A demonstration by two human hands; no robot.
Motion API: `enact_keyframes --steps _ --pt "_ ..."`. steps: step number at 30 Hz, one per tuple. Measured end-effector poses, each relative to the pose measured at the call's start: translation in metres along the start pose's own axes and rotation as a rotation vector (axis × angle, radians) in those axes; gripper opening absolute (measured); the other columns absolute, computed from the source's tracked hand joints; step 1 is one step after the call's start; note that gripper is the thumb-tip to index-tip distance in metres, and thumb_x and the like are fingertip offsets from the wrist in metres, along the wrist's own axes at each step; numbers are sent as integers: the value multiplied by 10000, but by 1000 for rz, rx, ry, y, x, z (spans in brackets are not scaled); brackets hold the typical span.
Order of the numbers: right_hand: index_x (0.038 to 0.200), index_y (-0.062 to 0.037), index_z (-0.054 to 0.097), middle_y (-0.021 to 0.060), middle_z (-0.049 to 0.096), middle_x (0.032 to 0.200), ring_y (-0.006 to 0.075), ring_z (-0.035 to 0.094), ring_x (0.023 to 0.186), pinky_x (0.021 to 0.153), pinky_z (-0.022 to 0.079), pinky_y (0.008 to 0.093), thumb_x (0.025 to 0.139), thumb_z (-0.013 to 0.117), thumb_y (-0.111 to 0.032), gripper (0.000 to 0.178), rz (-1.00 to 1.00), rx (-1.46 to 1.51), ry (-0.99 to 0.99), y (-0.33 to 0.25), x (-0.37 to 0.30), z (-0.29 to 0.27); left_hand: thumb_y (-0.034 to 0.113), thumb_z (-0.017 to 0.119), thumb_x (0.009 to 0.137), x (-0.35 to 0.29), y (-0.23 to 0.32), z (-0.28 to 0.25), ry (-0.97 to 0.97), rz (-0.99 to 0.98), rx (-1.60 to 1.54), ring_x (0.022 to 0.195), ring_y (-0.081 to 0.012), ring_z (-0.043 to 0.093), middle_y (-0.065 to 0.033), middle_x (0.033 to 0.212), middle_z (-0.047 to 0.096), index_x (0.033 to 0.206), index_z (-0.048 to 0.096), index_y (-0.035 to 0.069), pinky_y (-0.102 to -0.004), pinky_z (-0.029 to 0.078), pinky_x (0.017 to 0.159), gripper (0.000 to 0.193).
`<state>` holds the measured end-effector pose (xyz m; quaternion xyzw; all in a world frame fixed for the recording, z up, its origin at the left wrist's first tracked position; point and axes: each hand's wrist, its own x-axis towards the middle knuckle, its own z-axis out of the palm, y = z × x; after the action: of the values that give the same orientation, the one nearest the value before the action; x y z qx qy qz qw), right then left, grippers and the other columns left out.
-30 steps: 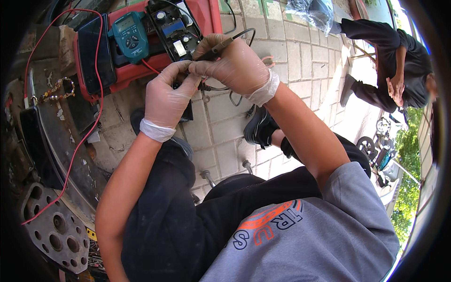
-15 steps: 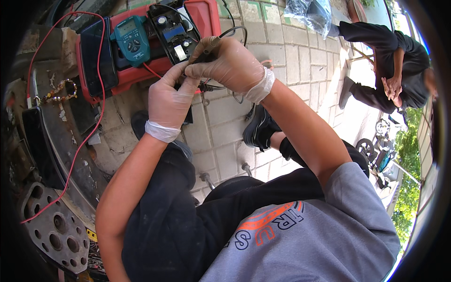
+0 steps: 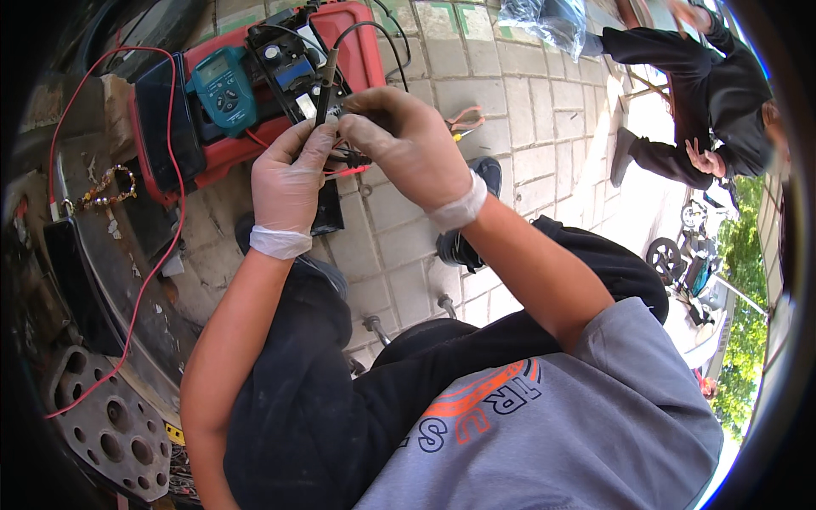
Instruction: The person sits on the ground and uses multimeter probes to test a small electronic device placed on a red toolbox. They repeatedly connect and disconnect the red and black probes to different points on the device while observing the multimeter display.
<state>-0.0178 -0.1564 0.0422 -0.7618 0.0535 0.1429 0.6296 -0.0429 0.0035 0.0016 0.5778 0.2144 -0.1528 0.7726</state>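
Both my hands wear thin translucent gloves. My left hand [image 3: 287, 189] pinches a slim black test probe [image 3: 326, 85] between thumb and fingers. The probe stands upright, and a black cable curves away from its top. Close beside its lower end, my right hand [image 3: 412, 153] has thumb and forefinger apart, with nothing visible between them. Behind the hands, a black device with its inside exposed [image 3: 297, 75] lies on a red case [image 3: 361, 47]. Left of it rests a teal multimeter [image 3: 223, 92]. A red probe [image 3: 348, 172] shows just below my fingers.
A black phone-like slab [image 3: 166, 119] lies on the case's left side. A red wire [image 3: 177, 170] loops down the left, over a perforated metal plate [image 3: 110, 429]. Pliers [image 3: 466, 121] lie on the paving. At the far right sits another person [image 3: 722, 110].
My right hand has come off the black probe and moved slightly right and down. My left hand keeps the probe, which is now more upright. The other person's hands have moved apart.
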Motion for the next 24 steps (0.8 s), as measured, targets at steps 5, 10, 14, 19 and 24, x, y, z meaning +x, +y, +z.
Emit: enact_keyframes --steps 5,10,14,19,24 --pt "1082 3 693 121 725 952 226 683 838 775 548 330 933 718 -239 285 243 -183 -163 54 -78 -18 226 746 962 1 4 3 41 4 47 635 -67 621 -38 860 722 1136 723 -22 -201 400 519 304" --pt "1140 -56 684 173 695 1074 390 673 977 855 544 463 902 684 -216 287 94 -678 -201 144 -84 -8 216 664 1016 3 6 3 56 -38 16 629 -58 597 -64 904 744 1161 723 19 -195 343 494 251" --pt "1192 -77 634 167 656 1146 367 681 1001 849 543 477 925 606 -154 280 -1 -903 -170 180 -39 17 227 652 1023 2 12 3 42 -71 20 568 -59 532 -74 826 733 1154 723 19 -205 337 485 255" --pt "1035 -78 675 177 699 1022 359 703 954 786 558 493 918 545 -106 177 102 -1070 -375 187 -10 37 187 654 1019 1 17 7 27 -71 -8 605 -50 576 -61 862 728 1130 727 0 -194 358 490 230" --pt "940 -32 671 200 679 934 379 690 904 734 546 471 930 577 -120 129 410 -664 -424 139 -69 28 202 663 1016 0 16 9 39 -54 4 581 -44 552 -64 849 726 1130 728 2 -195 354 487 240"
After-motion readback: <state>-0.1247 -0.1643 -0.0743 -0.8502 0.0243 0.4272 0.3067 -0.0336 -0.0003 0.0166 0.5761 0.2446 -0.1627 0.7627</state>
